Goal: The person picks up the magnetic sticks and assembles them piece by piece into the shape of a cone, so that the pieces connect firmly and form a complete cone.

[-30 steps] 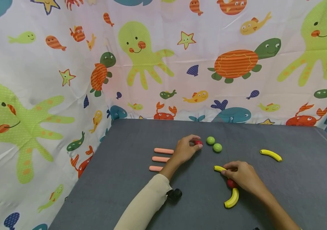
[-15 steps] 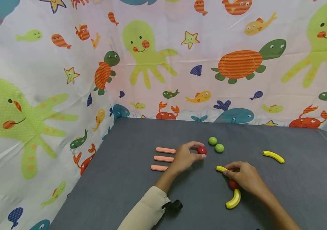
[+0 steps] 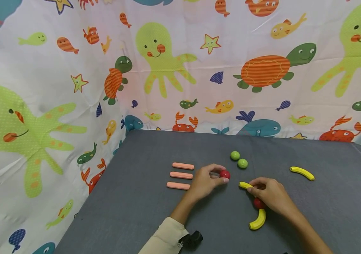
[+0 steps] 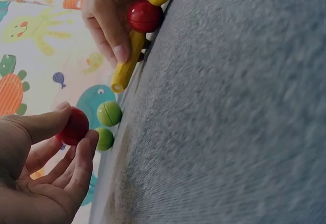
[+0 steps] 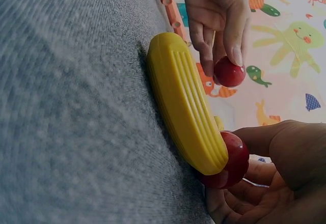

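My left hand (image 3: 206,181) pinches a red ball (image 3: 225,174) between thumb and fingertips, just above the table; in the left wrist view this red ball (image 4: 75,126) is in front of two green balls. My right hand (image 3: 270,194) pinches a yellow curved stick (image 3: 245,185), ribbed like a small banana. A second red ball (image 3: 258,203) joins it to another yellow curved stick (image 3: 258,220), forming a chain on the table. The right wrist view shows the nearer yellow stick (image 5: 186,102) against its red ball (image 5: 237,158); the fingers partly hide the upper one.
Three pink sticks (image 3: 181,175) lie in a row left of my left hand. Two green balls (image 3: 242,163) sit behind the hands, and a loose yellow stick (image 3: 302,173) lies at the right on the grey table (image 3: 129,211). A sea-animal curtain (image 3: 180,77) stands behind.
My left hand has carried the red ball nearer to me and slightly right, away from beside the green balls. The right hand stays on the yellow stick; the head view has shifted a little.
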The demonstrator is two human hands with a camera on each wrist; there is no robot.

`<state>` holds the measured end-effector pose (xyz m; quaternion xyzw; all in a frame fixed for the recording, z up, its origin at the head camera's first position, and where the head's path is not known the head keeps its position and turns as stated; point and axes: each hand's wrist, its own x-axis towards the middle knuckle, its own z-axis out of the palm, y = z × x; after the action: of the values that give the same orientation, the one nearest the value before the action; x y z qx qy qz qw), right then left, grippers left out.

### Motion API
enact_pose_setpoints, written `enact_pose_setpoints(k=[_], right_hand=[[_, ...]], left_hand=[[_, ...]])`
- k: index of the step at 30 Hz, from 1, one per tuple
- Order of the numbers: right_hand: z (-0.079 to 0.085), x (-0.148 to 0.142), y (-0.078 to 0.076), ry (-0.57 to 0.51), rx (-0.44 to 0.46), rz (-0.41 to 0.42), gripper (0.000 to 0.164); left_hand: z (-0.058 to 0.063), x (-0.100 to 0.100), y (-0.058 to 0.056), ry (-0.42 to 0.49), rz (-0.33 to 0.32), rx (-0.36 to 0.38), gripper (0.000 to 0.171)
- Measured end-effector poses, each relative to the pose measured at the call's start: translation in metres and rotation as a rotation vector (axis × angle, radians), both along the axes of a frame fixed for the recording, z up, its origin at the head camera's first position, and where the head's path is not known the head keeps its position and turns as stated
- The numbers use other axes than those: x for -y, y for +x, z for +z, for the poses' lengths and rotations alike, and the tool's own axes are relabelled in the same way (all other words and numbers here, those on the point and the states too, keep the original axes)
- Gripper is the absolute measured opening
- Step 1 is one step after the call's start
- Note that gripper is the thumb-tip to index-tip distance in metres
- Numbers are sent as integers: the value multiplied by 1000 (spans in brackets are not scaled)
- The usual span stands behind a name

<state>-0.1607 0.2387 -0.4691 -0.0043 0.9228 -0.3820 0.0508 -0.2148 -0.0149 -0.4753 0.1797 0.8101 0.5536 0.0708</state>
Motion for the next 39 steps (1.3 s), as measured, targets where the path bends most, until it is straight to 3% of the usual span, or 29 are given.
enact_pose_setpoints(k=[11,29,39], right_hand=[[1,1,0,-19,31,2,28],[2,3,1,-58,44,11,33],[0,5,2,-68,30,37,30]], left_hand=[[-8,-8,6,22,-60,13,41],[-10,-12,8,-4,-31,42,32],[-13,-13,8,-12,-65,39,30]])
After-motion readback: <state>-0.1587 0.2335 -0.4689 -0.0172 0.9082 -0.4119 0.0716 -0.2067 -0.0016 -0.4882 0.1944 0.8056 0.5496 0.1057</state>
